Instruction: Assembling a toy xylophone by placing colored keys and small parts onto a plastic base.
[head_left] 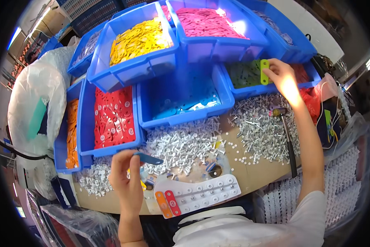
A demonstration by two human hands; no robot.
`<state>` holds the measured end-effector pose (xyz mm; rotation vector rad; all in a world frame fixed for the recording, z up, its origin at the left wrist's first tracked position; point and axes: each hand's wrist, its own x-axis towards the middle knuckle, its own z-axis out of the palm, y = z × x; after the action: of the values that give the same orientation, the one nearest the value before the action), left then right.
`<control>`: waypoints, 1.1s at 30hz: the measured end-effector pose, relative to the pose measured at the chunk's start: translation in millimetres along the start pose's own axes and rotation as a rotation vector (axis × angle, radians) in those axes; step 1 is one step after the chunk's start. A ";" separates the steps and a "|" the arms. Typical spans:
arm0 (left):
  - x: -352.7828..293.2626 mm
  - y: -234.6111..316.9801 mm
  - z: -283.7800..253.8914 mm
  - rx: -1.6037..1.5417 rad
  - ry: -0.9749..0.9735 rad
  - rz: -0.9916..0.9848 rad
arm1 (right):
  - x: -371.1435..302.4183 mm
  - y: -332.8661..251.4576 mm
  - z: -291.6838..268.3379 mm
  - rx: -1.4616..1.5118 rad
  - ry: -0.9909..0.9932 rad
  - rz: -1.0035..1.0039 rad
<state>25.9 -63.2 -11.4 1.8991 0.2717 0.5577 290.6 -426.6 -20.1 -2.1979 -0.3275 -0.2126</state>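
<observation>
Between the thumb and fingers of my left hand [125, 181] is a blue plastic strip [150, 159], held above the near left of the table. My right hand [280, 78] is farther off, at the right. It pinches a yellow-green plastic strip [264, 73] upright over the bin of green strips [244, 74]. A white board [211, 192] with rows of round studs and small metal pins lies at the table's near edge. An orange strip [163, 204] and a red strip [173, 202] sit side by side on its left end.
Blue bins hold yellow strips [137, 41], pink strips [201, 22], red strips [114, 117], orange strips [72, 133] and blue strips [185, 103]. White plastic rivets [181, 144] and metal screws [263, 127] lie heaped. A black-handled hammer [290, 148] rests across the screws.
</observation>
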 end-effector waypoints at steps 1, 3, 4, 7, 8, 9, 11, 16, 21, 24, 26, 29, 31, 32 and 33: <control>-11.4 -3.4 -3.4 -0.019 -0.013 -0.072 | -17.2 -16.1 1.0 -0.002 -0.014 0.002; -23.9 -8.1 -5.0 -0.020 -0.015 -0.063 | -51.6 -53.0 16.2 0.383 -0.046 0.094; -30.7 -10.9 -6.7 -0.026 -0.028 -0.039 | -68.8 -67.3 23.3 0.460 -0.060 0.116; -51.7 -17.1 -11.7 0.187 -0.083 0.251 | -127.5 -86.5 46.1 0.483 -0.143 0.281; -62.4 -14.7 -10.7 0.205 -0.124 0.357 | -150.2 -89.4 53.8 0.478 -0.247 0.327; -73.7 -15.2 -13.1 0.305 -0.213 0.490 | -168.4 -92.0 60.2 0.471 -0.346 0.361; -93.7 -19.7 -13.9 0.475 -0.320 0.725 | -207.8 -103.6 79.0 0.382 -0.328 -0.105; -125.7 -39.8 -6.9 0.545 -0.310 0.795 | -250.1 -120.6 120.4 0.002 -0.396 -0.874; -133.9 -48.2 -8.1 0.491 -0.345 0.801 | -268.7 -122.4 124.5 -0.064 -0.400 -0.863; -134.4 -51.6 -9.2 0.501 -0.366 0.775 | -271.3 -119.8 122.9 -0.068 -0.434 -0.852; -130.7 -49.4 -9.2 0.501 -0.391 0.761 | -272.6 -116.9 118.9 -0.063 -0.462 -0.856; -126.7 -45.9 -8.3 0.501 -0.433 0.709 | -272.8 -115.8 110.1 -0.071 -0.461 -0.772; -127.3 -45.5 -7.6 0.495 -0.449 0.668 | -268.4 -120.1 101.4 -0.103 -0.379 -0.767; -129.2 -46.5 -7.6 0.496 -0.449 0.649 | -264.9 -120.8 96.7 -0.102 -0.382 -0.768; -130.9 -47.5 -7.2 0.496 -0.449 0.630 | -260.5 -121.1 91.6 -0.099 -0.397 -0.693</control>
<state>-87.4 -96.1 -85.7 2.5406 -0.5498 0.4755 8.8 -324.3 -53.3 -2.1356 -1.3228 -0.1650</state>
